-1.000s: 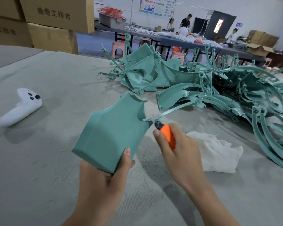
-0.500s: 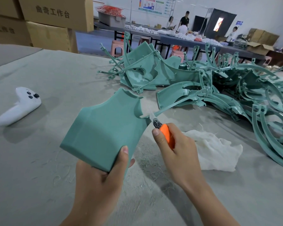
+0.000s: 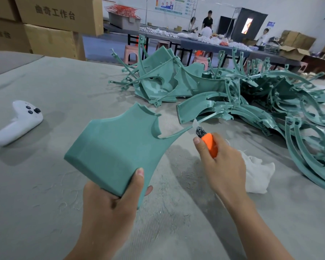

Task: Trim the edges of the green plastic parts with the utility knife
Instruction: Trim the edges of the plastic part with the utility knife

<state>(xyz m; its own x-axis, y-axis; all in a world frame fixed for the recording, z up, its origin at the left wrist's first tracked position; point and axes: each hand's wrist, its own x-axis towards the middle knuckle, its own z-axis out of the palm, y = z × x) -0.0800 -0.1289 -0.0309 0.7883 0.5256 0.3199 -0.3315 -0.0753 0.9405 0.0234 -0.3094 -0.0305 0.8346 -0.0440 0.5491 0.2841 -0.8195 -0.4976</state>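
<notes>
Left hand (image 3: 109, 209): grips the near corner of the green plastic part (image 3: 120, 147), with the thumb flat on the top face and the fingers curled underneath.
Green plastic part: a broad curved panel, held up off the table in the middle of the view and tilted away. It has a scooped notch on its right edge.
Right hand (image 3: 221, 166): wraps round the orange handle of the utility knife (image 3: 209, 144), with the thumb along the handle's left side.
Utility knife: just right of the part, with its short blade pointing up and left. The blade tip meets a thin green strip (image 3: 174, 134) that trails from the notch.
White cloth (image 3: 257, 175): crumpled on the table, just beyond the right hand.
Table (image 3: 45, 184): grey felt-like surface under both hands.
Pile of green parts (image 3: 251, 94): a tangled heap of panels and curved ribs across the far right of the table.
White controller (image 3: 17, 122): lies on the table well to the left.
Cardboard boxes (image 3: 54, 15): stacked at the far left.
Background: long tables with several people, blurred.
</notes>
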